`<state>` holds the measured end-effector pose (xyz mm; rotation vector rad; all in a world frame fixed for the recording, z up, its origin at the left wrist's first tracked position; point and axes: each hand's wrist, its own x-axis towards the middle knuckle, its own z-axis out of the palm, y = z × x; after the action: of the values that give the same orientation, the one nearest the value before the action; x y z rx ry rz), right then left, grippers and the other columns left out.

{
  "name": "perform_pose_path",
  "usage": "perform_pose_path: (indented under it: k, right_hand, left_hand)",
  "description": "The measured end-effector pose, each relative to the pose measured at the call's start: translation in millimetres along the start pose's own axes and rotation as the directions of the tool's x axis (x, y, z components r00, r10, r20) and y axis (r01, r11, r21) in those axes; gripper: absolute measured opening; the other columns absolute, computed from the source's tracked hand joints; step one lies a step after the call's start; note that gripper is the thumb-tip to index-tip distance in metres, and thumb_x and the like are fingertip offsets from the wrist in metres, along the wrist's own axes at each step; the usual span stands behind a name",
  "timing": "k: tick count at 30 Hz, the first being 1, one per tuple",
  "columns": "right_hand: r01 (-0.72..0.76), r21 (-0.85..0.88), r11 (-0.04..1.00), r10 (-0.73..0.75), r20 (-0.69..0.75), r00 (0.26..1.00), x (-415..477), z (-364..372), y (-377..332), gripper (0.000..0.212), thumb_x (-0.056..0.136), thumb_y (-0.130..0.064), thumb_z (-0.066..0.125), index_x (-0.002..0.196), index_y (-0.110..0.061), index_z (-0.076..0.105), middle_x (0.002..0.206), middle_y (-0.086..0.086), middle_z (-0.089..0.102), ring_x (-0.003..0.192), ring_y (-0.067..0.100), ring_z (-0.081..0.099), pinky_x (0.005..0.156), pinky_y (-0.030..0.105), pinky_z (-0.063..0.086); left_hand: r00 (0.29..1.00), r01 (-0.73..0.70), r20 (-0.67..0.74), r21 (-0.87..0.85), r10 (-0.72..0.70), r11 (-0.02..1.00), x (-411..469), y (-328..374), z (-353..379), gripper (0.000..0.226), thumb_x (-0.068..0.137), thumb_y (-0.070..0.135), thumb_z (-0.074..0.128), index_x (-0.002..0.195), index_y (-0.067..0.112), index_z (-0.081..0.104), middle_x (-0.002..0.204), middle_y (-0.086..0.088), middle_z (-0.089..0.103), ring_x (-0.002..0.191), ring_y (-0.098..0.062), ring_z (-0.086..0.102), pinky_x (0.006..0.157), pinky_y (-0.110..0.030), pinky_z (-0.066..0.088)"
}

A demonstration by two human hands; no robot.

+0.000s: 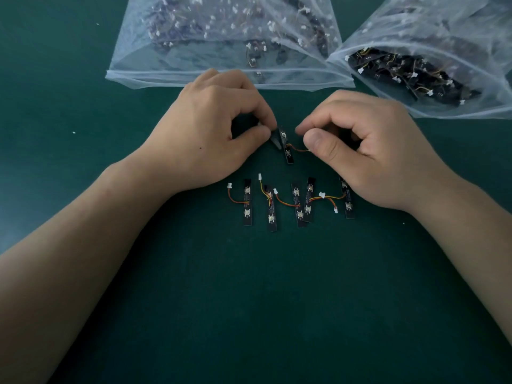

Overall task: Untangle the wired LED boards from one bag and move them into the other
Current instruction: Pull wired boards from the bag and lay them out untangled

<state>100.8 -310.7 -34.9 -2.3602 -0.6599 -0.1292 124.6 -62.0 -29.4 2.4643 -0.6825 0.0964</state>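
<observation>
1. The left hand [210, 128] had its thumb and forefinger pinched on the upper end of the held board [286, 145], with the other fingers curled under. The board sat in the middle of the table [249, 300], just in front of the bags.
2. The right hand [368, 145] pinched the far end of that board's orange wire [297, 149] between thumb and forefinger. The connector was hidden under the thumb.
3. A second dark strip lay against the held board on the left-hand side. Whether the two were snagged together could not be told.
4. The separated boards [247, 202] lay in a row on the table on the person's side of the hands. Their wires curled loosely, and two pairs overlapped.
5. Each board looked very light, thin and stiff, so it would probably slide at a nudge. A fingertip pinch on the bare ends seemed best, clear of the LEDs.
6. The wire looked soft and springy, and its solder joint seemed the weak point. It likely needed drawing out gently, with the board held steady.
7. The left bag [194, 79] and the right bag [388, 20] lay along the far edge, both holding tangled boards.
</observation>
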Motion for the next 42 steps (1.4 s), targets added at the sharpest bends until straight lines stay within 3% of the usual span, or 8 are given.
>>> perform_pose_path:
  k: [9,16,22,26,30,33,38,42]
  right_hand:
    - [-0.008,0.009,1.000,0.008,0.006,1.000,0.3,-0.4,-0.5,0.027,0.108,-0.034,0.055,0.104,-0.017,0.076,0.101,-0.005,0.070,0.092,0.015,0.066,0.079,0.033,0.050]
    - [-0.014,0.014,1.000,0.014,0.006,1.000,0.0,-1.0,-1.9,0.031,0.108,-0.037,0.053,0.104,-0.016,0.076,0.101,-0.006,0.070,0.093,0.016,0.066,0.079,0.037,0.050]
    - [-0.016,0.009,1.000,0.015,0.012,1.000,0.1,-1.4,-3.0,0.029,0.108,-0.035,0.054,0.104,-0.017,0.076,0.102,-0.005,0.071,0.095,0.016,0.067,0.082,0.040,0.051]
    - [-0.015,0.007,1.000,0.015,0.009,1.000,0.3,-1.1,-3.7,0.027,0.107,-0.033,0.055,0.103,-0.016,0.076,0.100,-0.005,0.071,0.093,0.015,0.067,0.082,0.037,0.051]
    - [-0.026,0.031,0.999,0.027,-0.041,0.999,-1.6,-1.5,-3.2,0.020,0.108,-0.023,0.055,0.112,-0.017,0.073,0.093,-0.013,0.072,0.083,0.006,0.066,0.071,0.013,0.044]
    - [-0.065,0.046,0.997,0.069,-0.081,0.994,-2.4,-1.9,-1.0,0.022,0.108,-0.017,0.052,0.119,-0.019,0.071,0.094,-0.011,0.073,0.073,0.002,0.062,0.068,0.010,0.039]
    - [-0.060,-0.063,0.996,0.057,-0.050,0.997,2.7,-2.3,-0.2,0.026,0.106,-0.018,0.052,0.121,-0.023,0.073,0.114,-0.013,0.067,0.112,0.007,0.059,0.106,0.036,0.042]
    - [-0.101,-0.126,0.987,0.095,-0.055,0.994,3.7,-0.4,1.7,0.039,0.100,0.002,0.051,0.117,-0.025,0.074,0.115,-0.009,0.067,0.113,0.018,0.056,0.108,0.050,0.040]
  left_hand:
    - [0.997,0.019,0.069,-0.055,-0.015,0.998,0.6,-2.9,-5.9,0.037,0.089,0.000,0.060,0.096,0.033,0.077,0.111,0.010,0.065,0.109,-0.018,0.052,0.095,-0.015,0.037]
    - [0.998,-0.031,0.057,-0.048,0.034,0.998,0.4,-4.3,-4.5,0.015,0.094,0.020,0.071,0.094,0.034,0.072,0.111,0.009,0.064,0.108,-0.018,0.053,0.096,-0.016,0.036]
    - [0.996,0.032,-0.075,-0.136,-0.043,0.990,0.4,-3.5,-0.7,0.010,0.091,0.019,0.064,0.097,0.024,0.070,0.078,0.019,0.062,0.069,-0.003,0.053,0.065,-0.008,0.037]
    - [0.998,0.026,-0.053,-0.132,-0.033,0.991,-1.3,-2.4,-1.5,0.031,0.089,0.013,0.062,0.117,0.026,0.066,0.081,0.011,0.064,0.067,-0.007,0.056,0.062,-0.016,0.040]
    - [0.999,0.045,-0.010,-0.099,-0.046,0.994,-1.9,2.0,-4.0,0.051,0.082,0.016,0.052,0.130,0.029,0.063,0.075,0.006,0.063,0.067,-0.010,0.056,0.065,-0.033,0.048]
    - [0.997,0.078,0.018,-0.068,-0.077,0.995,-2.3,4.1,-4.5,0.046,0.081,0.019,0.049,0.120,0.031,0.071,0.071,0.010,0.061,0.066,-0.004,0.055,0.066,-0.034,0.049]
    - [0.995,0.096,-0.010,-0.052,-0.096,0.994,-1.4,3.6,-3.0,0.036,0.087,0.022,0.051,0.108,0.031,0.079,0.066,0.027,0.059,0.067,0.001,0.056,0.063,-0.028,0.042]
    - [0.998,0.058,-0.013,-0.069,-0.059,0.996,-0.4,1.7,-2.7,0.041,0.080,0.016,0.049,0.107,0.025,0.079,0.094,0.015,0.058,0.078,0.001,0.056,0.069,-0.029,0.044]
